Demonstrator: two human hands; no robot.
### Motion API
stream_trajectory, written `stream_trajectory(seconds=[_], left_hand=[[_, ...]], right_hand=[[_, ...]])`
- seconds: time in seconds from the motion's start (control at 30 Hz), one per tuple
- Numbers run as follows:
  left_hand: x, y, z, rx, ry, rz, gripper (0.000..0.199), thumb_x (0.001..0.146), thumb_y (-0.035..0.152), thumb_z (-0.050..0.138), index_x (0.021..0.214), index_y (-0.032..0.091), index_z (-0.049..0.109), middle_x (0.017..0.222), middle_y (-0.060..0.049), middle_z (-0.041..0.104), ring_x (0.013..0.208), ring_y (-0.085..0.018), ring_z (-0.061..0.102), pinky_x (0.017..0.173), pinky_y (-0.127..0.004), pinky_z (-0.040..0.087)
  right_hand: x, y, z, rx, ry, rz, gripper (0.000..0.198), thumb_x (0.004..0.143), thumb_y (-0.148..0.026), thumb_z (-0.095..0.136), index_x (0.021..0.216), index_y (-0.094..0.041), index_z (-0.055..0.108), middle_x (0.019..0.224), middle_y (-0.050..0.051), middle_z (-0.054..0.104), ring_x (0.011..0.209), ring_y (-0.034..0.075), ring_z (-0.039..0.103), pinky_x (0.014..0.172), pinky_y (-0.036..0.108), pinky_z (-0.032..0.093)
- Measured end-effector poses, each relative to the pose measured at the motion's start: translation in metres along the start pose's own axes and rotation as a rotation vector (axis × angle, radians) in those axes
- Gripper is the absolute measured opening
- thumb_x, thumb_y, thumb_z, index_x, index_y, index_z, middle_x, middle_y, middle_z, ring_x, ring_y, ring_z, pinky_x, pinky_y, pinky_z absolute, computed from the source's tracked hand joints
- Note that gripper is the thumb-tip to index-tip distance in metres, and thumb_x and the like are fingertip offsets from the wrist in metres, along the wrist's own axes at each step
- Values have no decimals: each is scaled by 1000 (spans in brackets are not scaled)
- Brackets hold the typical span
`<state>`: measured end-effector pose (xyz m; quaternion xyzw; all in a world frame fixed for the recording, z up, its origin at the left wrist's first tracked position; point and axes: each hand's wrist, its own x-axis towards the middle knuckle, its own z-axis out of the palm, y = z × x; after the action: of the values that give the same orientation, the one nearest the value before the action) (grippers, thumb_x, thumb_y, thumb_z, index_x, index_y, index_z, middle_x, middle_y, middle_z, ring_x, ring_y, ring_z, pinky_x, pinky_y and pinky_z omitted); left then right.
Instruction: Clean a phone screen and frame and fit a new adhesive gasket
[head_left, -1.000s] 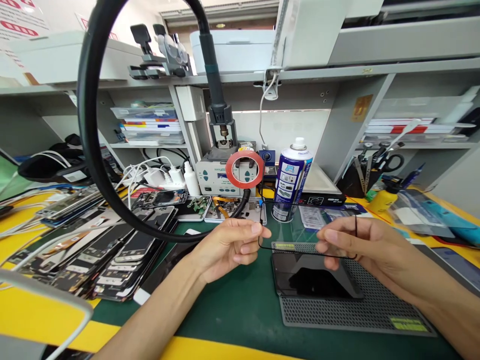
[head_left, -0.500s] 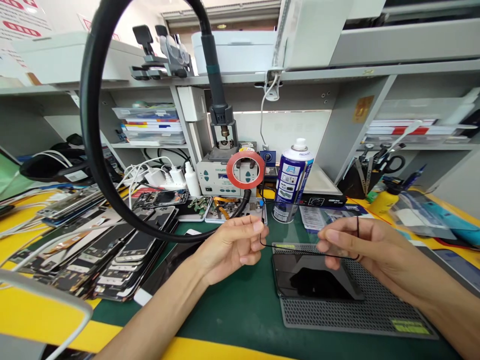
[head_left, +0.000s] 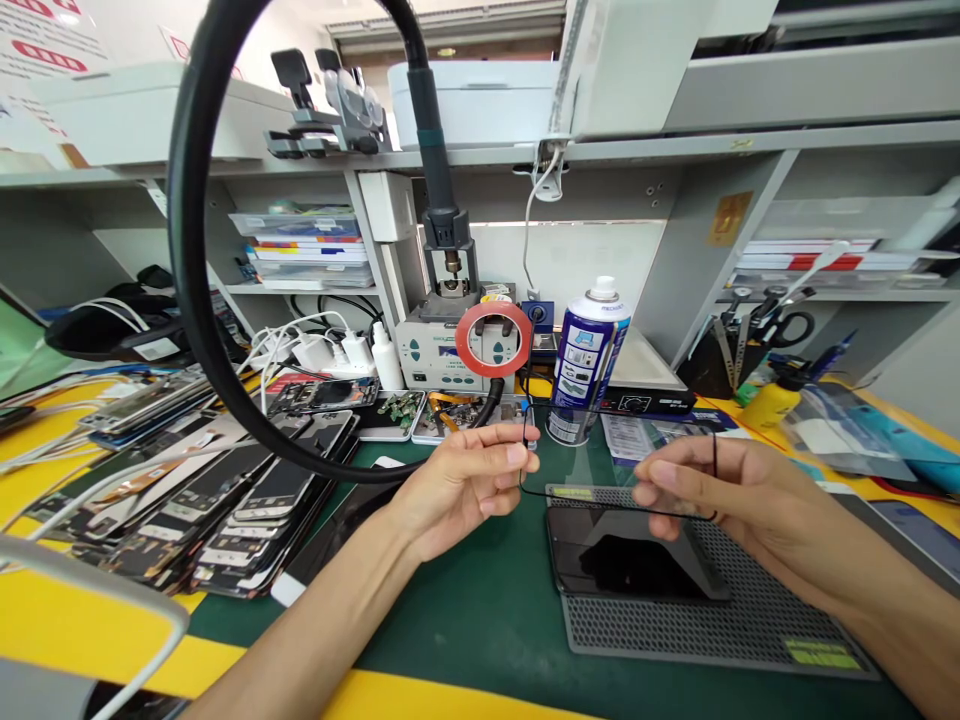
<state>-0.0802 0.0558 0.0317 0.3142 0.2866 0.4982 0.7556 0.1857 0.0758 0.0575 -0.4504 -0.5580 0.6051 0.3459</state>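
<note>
Between my two hands is a clear glass screen protector [head_left: 581, 462] with a thin black border, held up and tilted in the air. My left hand [head_left: 469, 480] pinches its left edge between thumb and fingers. At the opposite edge, my right hand [head_left: 709, 485] grips it the same way. Below the glass lies a phone [head_left: 637, 565] with a dark, reflective screen facing up. It rests on a grey perforated mat [head_left: 750, 635]. The glass does not appear to touch the phone.
Stacked phone screens [head_left: 247, 530] fill the left side. A thick black hose [head_left: 191, 290] loops in front of a hot-air station [head_left: 442, 350] with a red ring [head_left: 461, 340]. A spray can [head_left: 589, 365] stands behind my hands. A tool holder [head_left: 712, 360] is at right.
The whole view has shifted very slightly. Both hands keep the same grip on the screen protector, and the phone stays where it was.
</note>
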Motion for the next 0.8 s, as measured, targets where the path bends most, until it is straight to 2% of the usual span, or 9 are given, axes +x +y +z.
stream_trajectory(seconds=[0.17, 0.3, 0.5, 0.63, 0.8], left_hand=[[0, 1, 0, 7, 0, -7, 30, 70, 15, 88, 95, 9, 73, 63, 3, 52, 52, -4, 32, 45, -18, 23], [0, 1, 0, 21, 25, -4, 30, 68, 17, 89, 93, 10, 73, 64, 5, 45, 54, -5, 32, 46, -18, 22], [-1, 0, -1, 50, 40, -22, 28, 78, 28, 84, 95, 8, 75, 64, 6, 35, 56, -6, 30, 46, -18, 22], [-2, 0, -1, 69, 38, -43, 22, 82, 30, 81, 80, 9, 74, 64, 6, 33, 55, -5, 26, 46, -17, 20], [-1, 0, 0, 95, 53, -17, 28, 80, 27, 82, 68, 10, 64, 64, 4, 39, 55, -5, 26, 45, -18, 17]], right_hand=[[-2, -3, 3, -9, 36, 12, 39, 68, -54, 88, 79, -18, 76, 79, 8, 75, 65, 21, 67, 63, 32, 55], [0, -2, 0, -6, 19, 5, 40, 67, -54, 89, 80, -18, 76, 80, 9, 76, 66, 22, 68, 64, 34, 55], [0, -2, 1, -1, 71, 1, 41, 66, -54, 89, 80, -17, 76, 80, 9, 75, 66, 22, 68, 64, 34, 55], [-1, -2, 3, 7, 48, -6, 41, 65, -53, 90, 80, -17, 76, 79, 9, 76, 65, 21, 68, 62, 32, 54], [-2, -3, 4, 24, 71, 2, 37, 68, -50, 89, 79, -18, 76, 78, 7, 76, 64, 19, 67, 63, 30, 53]])
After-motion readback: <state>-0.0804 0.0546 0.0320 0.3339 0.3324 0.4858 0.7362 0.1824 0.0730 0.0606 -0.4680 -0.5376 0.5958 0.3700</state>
